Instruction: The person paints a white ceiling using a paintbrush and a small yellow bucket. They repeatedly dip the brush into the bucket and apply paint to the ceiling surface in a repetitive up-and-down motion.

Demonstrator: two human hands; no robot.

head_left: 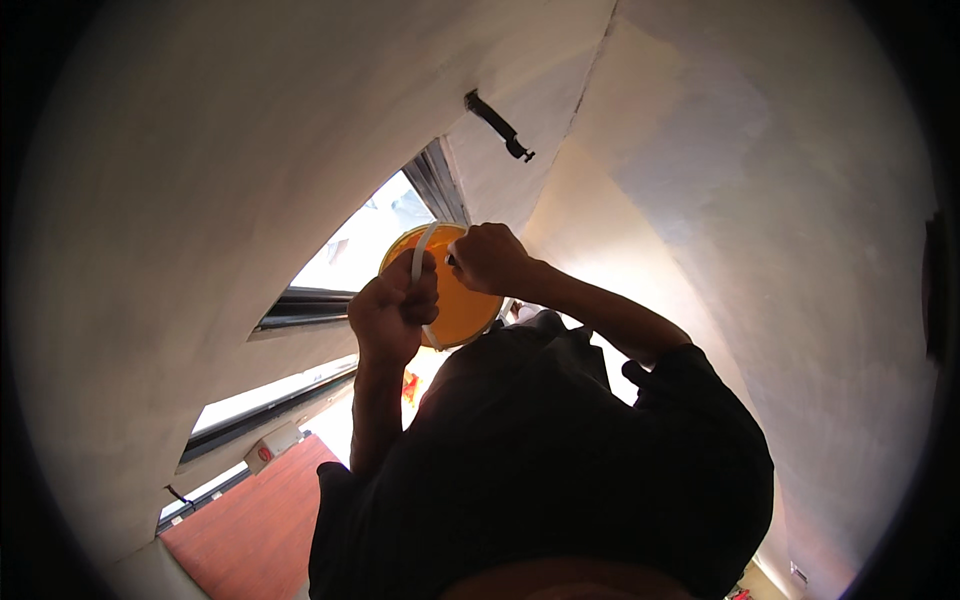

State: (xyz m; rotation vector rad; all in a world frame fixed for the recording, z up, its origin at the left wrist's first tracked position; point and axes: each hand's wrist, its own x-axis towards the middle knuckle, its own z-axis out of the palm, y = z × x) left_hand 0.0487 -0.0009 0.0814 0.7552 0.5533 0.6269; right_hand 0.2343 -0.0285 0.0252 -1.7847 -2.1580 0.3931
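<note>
While my left grip (393,310) clamps the curved white handle (424,242), the round orange bucket (464,308) lies just to its right, partly hidden by my curled right grip (490,258), whose contents I cannot tell.

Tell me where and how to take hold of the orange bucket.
Best by the pale handle, likely from the left: this narrow band crosses the round mouth of the orange bucket, and the left grip is closed around it. The right grip crowds the upper right edge.
</note>
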